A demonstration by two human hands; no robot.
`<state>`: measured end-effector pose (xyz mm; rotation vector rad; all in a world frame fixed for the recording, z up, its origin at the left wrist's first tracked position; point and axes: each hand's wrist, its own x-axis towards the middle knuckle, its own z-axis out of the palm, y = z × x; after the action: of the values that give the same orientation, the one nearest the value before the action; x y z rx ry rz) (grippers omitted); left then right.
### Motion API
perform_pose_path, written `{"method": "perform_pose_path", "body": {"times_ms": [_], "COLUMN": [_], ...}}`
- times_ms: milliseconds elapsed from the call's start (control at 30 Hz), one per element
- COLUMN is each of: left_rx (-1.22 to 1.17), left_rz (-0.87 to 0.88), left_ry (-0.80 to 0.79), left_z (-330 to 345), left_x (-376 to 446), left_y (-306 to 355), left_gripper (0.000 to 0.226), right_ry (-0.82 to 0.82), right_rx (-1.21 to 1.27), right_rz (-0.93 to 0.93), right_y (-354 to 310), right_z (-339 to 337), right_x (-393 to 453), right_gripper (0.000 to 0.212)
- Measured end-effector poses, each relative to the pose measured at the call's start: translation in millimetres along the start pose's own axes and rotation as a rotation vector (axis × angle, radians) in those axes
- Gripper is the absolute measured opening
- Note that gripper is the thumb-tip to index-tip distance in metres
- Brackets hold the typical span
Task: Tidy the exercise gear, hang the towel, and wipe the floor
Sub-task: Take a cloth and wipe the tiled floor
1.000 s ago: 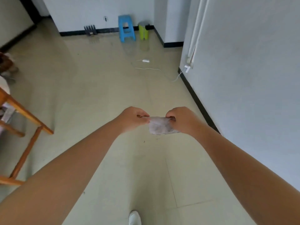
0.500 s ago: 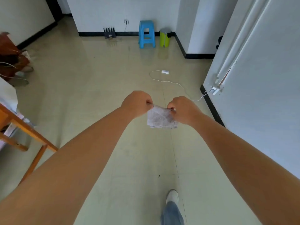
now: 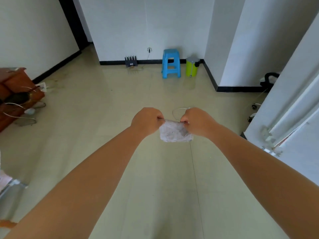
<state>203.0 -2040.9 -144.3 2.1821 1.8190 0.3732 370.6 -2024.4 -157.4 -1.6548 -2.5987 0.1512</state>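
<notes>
A small, greyish-white folded cloth [image 3: 175,133] hangs in mid-air in front of me, above the pale tiled floor [image 3: 120,104]. My left hand [image 3: 146,121] pinches its upper left corner. My right hand [image 3: 198,121] pinches its upper right corner. Both fists are curled, knuckles up, with the cloth stretched between them. Both arms reach forward at about waist height.
A blue plastic stool [image 3: 170,63] and a green bin [image 3: 192,66] stand by the far wall, with a black router [image 3: 130,61] to their left. A white cable [image 3: 177,111] loops on the floor beyond my hands. Wooden furniture [image 3: 15,94] sits left; a white wall [image 3: 290,109] is right.
The view has moved forward and lifted toward the far wall; the stool and bin look closer. Both hands keep pinching the cloth, now spread slightly wider. My foot is out of view.
</notes>
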Motion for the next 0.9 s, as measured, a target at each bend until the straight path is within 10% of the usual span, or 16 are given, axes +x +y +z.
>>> {"method": "perform_pose_path", "body": {"times_ms": [900], "left_rx": [0.084], "left_rz": [0.084], "left_ry": [0.073], "left_z": [-119], "left_x": [916], "left_y": [-229], "left_gripper": [0.028], "right_ry": [0.099], "right_rx": [0.072], "right_rz": [-0.003], "right_y": [311], "right_z": [-94], "right_x": [879], "right_gripper": [0.026]}}
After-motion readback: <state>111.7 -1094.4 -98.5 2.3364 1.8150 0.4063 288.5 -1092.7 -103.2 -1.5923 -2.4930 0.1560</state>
